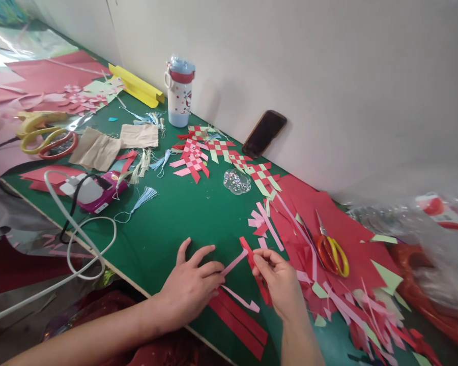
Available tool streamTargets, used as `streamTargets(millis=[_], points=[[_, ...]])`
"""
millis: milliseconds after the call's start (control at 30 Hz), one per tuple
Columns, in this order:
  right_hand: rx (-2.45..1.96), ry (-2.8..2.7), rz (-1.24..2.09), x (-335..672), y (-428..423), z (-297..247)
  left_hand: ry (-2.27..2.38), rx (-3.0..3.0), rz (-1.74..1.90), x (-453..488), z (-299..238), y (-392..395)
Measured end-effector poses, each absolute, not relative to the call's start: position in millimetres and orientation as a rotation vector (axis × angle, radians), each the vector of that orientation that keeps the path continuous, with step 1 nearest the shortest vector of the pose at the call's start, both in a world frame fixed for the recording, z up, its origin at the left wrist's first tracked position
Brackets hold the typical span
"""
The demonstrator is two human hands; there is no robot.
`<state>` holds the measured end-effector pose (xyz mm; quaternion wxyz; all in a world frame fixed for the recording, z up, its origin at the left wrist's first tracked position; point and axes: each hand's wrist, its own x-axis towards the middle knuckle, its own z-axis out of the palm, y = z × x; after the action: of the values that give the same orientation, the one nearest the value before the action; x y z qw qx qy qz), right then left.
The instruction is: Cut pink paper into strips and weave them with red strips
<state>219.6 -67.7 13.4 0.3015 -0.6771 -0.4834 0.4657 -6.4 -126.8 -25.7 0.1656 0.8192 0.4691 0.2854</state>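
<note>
Low in the centre, my left hand (193, 284) holds a pink paper strip (234, 262) at the thumb and index finger, its other fingers spread above the table. The strip's far end meets a folded red paper strip (247, 249). My right hand (280, 277) pinches that red strip between thumb and fingertips. A second pink length (242, 298) with a bent end comes out from under my left fingers. Wide dark-red strips (238, 323) lie on the table below both hands. My left palm is hidden.
Woven paper fish (217, 150) and a dish of small beads (236, 181) lie ahead. Scissors (333, 254) rest on red sheets (301, 203) among scraps at right. A bottle (180, 94), a phone (264, 133), tassels (143, 198) and a white cable (72, 223) are farther off.
</note>
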Motion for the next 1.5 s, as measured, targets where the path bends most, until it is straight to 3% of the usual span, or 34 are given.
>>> streamTargets(millis=[367, 1000, 1067, 1267, 1500], points=[[-1.647, -1.101, 1.403, 212.1, -66.2, 24.3, 1.337, 2.347, 0.799, -6.9, -23.0, -125.9], [-1.711, -1.585, 1.728, 200.8, -87.3, 24.5, 1.45, 2.333, 0.83, -5.0, -22.2, -130.2], [-1.737, -1.77, 1.585, 206.5, -92.5, 25.0, 1.449, 2.335, 0.825, -5.7, -22.8, -130.9], [-1.542, -2.227, 0.466, 221.2, -109.9, 19.7, 1.426, 2.38, 0.794, -7.6, -21.1, -131.0], [-1.316, -2.539, 0.186, 215.0, -125.3, 2.9, 1.471, 2.376, 0.779, -5.3, -23.0, -131.4]])
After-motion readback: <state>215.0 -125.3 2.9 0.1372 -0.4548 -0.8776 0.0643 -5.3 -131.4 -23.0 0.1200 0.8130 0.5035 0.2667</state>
